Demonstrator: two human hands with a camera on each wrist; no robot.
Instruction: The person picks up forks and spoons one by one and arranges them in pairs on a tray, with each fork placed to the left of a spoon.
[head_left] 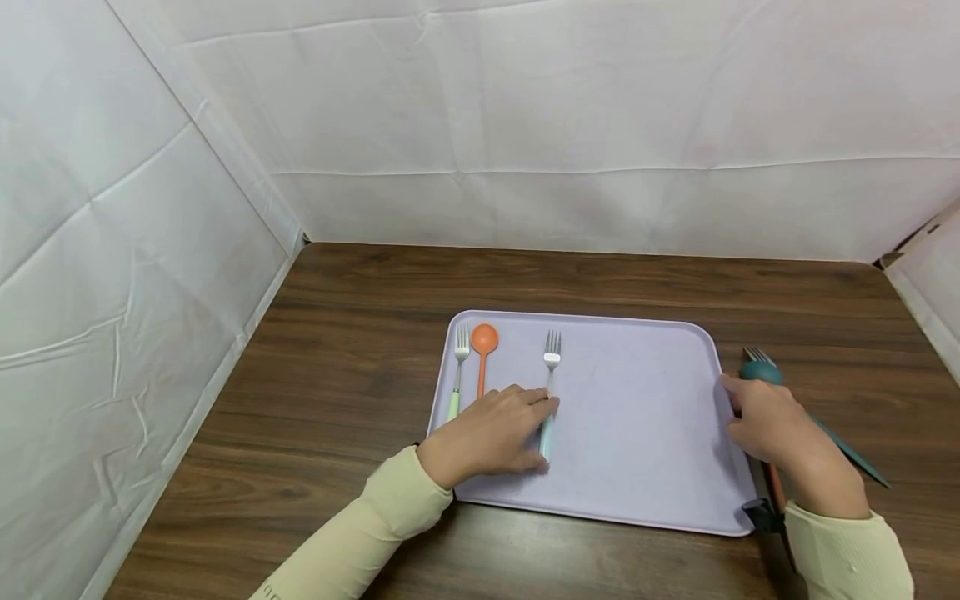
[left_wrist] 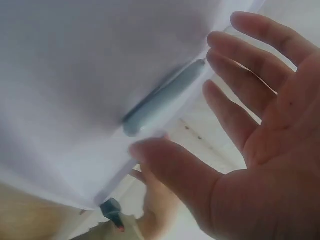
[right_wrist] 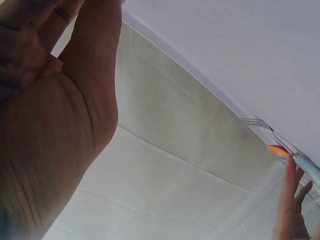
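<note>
A lilac tray (head_left: 630, 417) lies on the wooden table. On it is a fork with a pale blue handle (head_left: 546, 437), tines pointing away. My left hand (head_left: 498, 433) is over this fork, fingertips near the upper handle and thumb by its lower end. In the left wrist view the thumb and fingers of the left hand (left_wrist: 270, 130) stand apart, with the fork handle (left_wrist: 165, 97) beyond the gap. At the tray's right rim, my right hand (head_left: 780, 429) holds the edge with bent fingers; its grip is partly hidden.
Left on the tray lie an orange spoon (head_left: 484, 340) and a green-handled fork (head_left: 461, 342). Right of the tray, a teal spoon (head_left: 761, 372), a fork (head_left: 756, 355) and an orange handle (head_left: 776, 487) lie partly under the right arm. White cloth walls (head_left: 570, 125) border the table.
</note>
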